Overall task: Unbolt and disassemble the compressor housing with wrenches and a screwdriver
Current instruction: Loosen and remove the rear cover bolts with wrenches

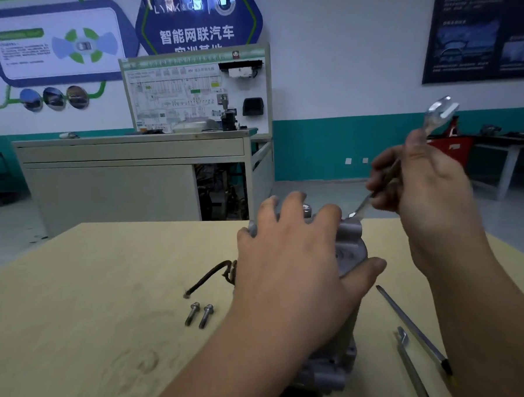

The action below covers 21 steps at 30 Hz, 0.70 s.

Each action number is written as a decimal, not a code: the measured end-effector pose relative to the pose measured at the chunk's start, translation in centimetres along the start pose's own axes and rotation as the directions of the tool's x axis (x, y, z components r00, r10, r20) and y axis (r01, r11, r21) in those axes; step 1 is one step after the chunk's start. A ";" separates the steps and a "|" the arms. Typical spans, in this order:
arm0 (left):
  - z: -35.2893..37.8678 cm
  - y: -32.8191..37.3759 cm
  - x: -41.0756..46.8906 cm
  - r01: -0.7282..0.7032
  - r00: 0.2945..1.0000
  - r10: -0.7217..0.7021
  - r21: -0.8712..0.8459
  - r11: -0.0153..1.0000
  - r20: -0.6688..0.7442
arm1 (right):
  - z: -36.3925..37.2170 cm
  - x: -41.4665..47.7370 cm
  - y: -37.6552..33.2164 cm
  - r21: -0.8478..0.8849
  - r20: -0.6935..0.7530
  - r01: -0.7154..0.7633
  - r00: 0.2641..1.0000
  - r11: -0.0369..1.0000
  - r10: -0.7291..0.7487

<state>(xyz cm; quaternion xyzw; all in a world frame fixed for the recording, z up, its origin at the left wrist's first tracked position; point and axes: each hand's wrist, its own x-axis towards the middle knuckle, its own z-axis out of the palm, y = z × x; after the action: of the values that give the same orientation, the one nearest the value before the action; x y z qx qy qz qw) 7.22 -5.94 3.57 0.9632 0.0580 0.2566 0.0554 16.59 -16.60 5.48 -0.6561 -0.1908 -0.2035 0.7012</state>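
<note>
Compressor housing (350,248) of grey metal on the pale wooden bench (93,298), right of centre and reaching toward the near edge, round end face turned to the right. Spread over its top, left hand (291,257), palm down, fingers splayed across the far side, thumb laid along the lower rim of the round face. Just to the right and raised above the bench, right hand (427,183), fingers curled round the shank of a silver wrench (439,110), thumb stretched up along it. Open end of the wrench high in the air, lower end down at a lug on top of the housing; contact there not clear. Left of the housing, a frayed brown cord (210,275) trailing out from under the left hand, and nearer, two bolts (199,315) side by side, heads away. On the right, a long screwdriver (413,330) flat on the bench, with a slim metal tool (409,363) just beside it, kind hard to tell. Beyond the bench, a grey cabinet (132,174) with a wiring training board (194,92) upright on it.
</note>
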 end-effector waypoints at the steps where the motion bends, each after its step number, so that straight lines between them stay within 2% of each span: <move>1: -0.3 -0.6 -0.1 -0.033 0.999 0.033 -0.032 0.999 0.004 | -0.1 -0.1 -0.2 0.018 -0.020 0.033 0.999 0.999 -0.033; 6: -1.1 -3.2 0.3 -0.207 0.977 0.215 -0.245 0.947 0.007 | -0.4 -0.7 -1.2 0.118 -0.069 0.164 0.985 0.979 -0.156; 9: -0.9 -5.1 1.1 -0.292 0.952 0.300 -0.460 0.838 -0.056 | -0.3 -0.9 -1.5 0.153 -0.071 0.201 0.979 0.967 -0.192; 12: -0.9 -6.5 2.0 -0.257 0.953 0.294 -0.704 0.662 -0.071 | 0.0 -1.0 -1.5 0.176 -0.088 0.213 0.976 0.961 -0.200; 14: -1.0 -6.9 2.6 -0.189 0.963 0.267 -0.783 0.592 -0.031 | 0.2 -1.1 -1.4 0.195 -0.111 0.212 0.975 0.957 -0.194; 16: -1.0 -6.9 2.9 -0.163 0.969 0.249 -0.769 0.618 -0.006 | 0.2 -1.1 -1.4 0.212 -0.135 0.219 0.972 0.952 -0.194; 19: -0.9 -7.0 2.2 -0.175 0.981 0.188 -0.673 0.719 -0.054 | -0.1 -1.1 -1.7 0.215 -0.129 0.253 0.965 0.943 -0.229; 21: -1.0 -6.8 1.5 -0.130 0.989 0.144 -0.618 0.775 -0.028 | -0.3 -1.1 -1.9 0.188 -0.102 0.293 0.955 0.938 -0.278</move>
<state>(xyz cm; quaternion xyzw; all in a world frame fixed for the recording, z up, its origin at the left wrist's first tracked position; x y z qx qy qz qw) 7.42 1.09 4.18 0.8963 -0.1000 0.2545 0.3491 14.64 -17.00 6.42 -0.5394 -0.2776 -0.3068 0.7334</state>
